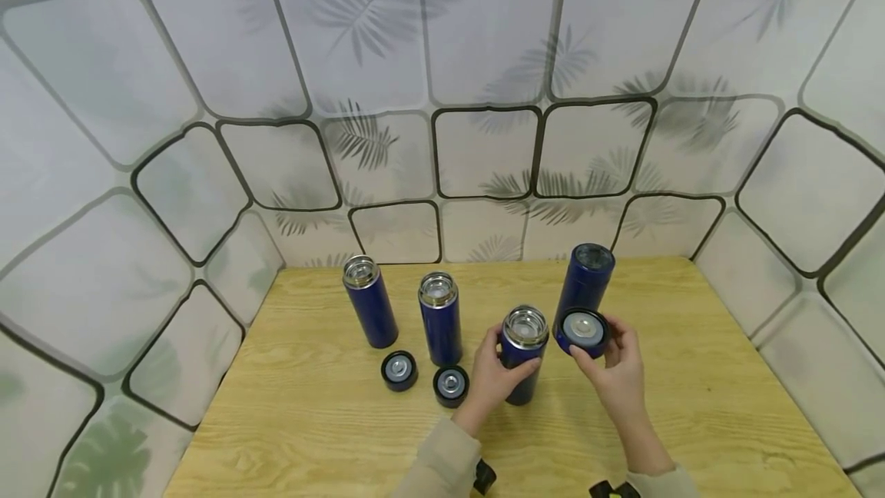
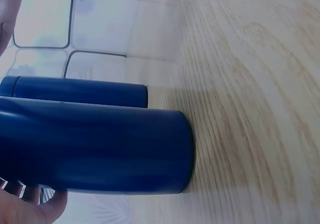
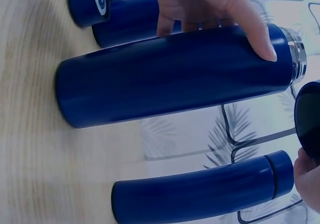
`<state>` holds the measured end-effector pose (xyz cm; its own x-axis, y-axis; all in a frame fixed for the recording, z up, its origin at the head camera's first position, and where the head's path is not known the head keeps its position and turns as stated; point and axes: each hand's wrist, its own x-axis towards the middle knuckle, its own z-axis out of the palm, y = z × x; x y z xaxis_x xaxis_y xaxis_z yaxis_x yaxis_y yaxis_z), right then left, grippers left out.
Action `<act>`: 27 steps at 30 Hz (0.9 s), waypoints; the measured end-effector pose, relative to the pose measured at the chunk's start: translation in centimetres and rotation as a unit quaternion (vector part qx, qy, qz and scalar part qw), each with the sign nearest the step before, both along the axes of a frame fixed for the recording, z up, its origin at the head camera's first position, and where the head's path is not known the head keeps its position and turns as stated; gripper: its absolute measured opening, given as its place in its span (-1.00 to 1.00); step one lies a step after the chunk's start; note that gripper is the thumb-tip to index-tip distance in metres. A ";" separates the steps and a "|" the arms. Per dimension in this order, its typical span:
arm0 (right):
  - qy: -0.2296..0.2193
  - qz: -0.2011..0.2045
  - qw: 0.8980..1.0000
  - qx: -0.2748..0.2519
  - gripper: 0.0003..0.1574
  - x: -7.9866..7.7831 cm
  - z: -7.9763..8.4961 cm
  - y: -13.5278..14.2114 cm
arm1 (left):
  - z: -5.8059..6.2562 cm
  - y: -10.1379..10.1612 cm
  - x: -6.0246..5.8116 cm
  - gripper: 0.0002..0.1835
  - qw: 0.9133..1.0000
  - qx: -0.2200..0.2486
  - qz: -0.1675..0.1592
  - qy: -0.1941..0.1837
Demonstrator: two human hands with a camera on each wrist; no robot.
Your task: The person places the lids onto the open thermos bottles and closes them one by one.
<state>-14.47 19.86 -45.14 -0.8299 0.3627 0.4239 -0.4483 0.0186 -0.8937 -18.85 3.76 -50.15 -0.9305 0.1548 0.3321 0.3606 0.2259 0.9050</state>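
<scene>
My left hand [image 1: 492, 381] grips an uncapped dark-blue thermos bottle [image 1: 523, 389] that stands upright, its shiny steel mouth facing up. In the right wrist view, the thumb lies along this bottle's [image 3: 175, 77] upper body, below the bare neck. Just right of the mouth, my right hand [image 1: 620, 379] holds a round lid [image 1: 583, 330] by its edge, its pale inner side turned toward the head camera. The lid [image 3: 307, 119] is partly cut off in the right wrist view. Behind it stands a lidded blue thermos bottle [image 1: 586, 283].
On the left stand two uncapped blue bottles, one farther left [image 1: 371, 306] and one nearer the middle [image 1: 441, 325]. In front of them lie two lids, a left one [image 1: 399, 371] and a right one [image 1: 451, 386], inner sides up. A patterned curtain [image 1: 484, 152] surrounds the wooden table [image 1: 311, 436].
</scene>
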 end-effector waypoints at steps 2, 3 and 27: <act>0.015 0.004 1.000 -0.003 -0.27 0.1 0.2 -0.1 | -0.1 0.1 0.1 -0.38 1.000 0.000 -0.002 -0.003; 0.019 0.006 1.000 0.001 -0.28 0.1 0.4 -0.1 | -0.1 0.1 0.1 -0.38 1.000 0.000 -0.004 -0.005; 0.100 0.088 0.987 -0.094 -0.21 0.0 0.8 -0.6 | 4.0 -0.3 2.2 -0.42 0.999 -0.001 -0.026 -0.039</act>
